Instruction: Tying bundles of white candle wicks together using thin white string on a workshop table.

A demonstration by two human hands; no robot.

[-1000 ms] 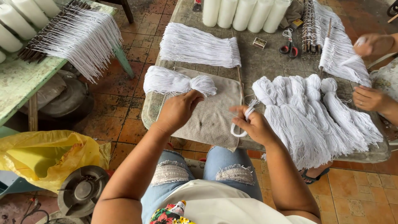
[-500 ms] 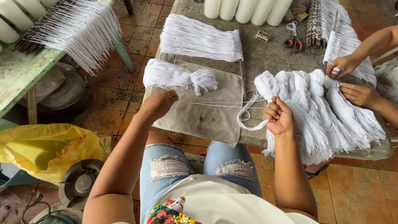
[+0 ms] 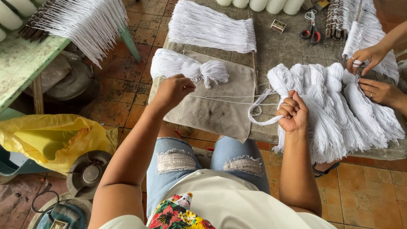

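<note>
The left hand (image 3: 171,90) is closed, its fingertips pinched on the ends of a few thin white cotton strands (image 3: 229,99) that run taut to the right, just above a grey-brown cloth mat (image 3: 216,112) spread on the grey stone worktop (image 3: 275,51). The right hand (image 3: 293,113) is curled into a loose fist around the other end of those strands, where they gather into a small hanging loop just left of its fingers. The two hands are held well apart, the strands stretched between them over the near edge of the worktop.

On the far part of the mat lies a tied white string bundle (image 3: 186,67), knotted at its middle. Beyond it lies a flat row of white strings hung on a thin stick (image 3: 214,27). Just to the right of the right hand lies a heap of white knotted string bundles (image 3: 335,110), their loose ends falling over the near edge. Another person's two hands (image 3: 375,76) rest on the far right side of that heap. Red-handled scissors (image 3: 310,33) lie on the far side of the worktop. On the tiled floor at the near left lies a crumpled yellow plastic bag (image 3: 51,142).
</note>
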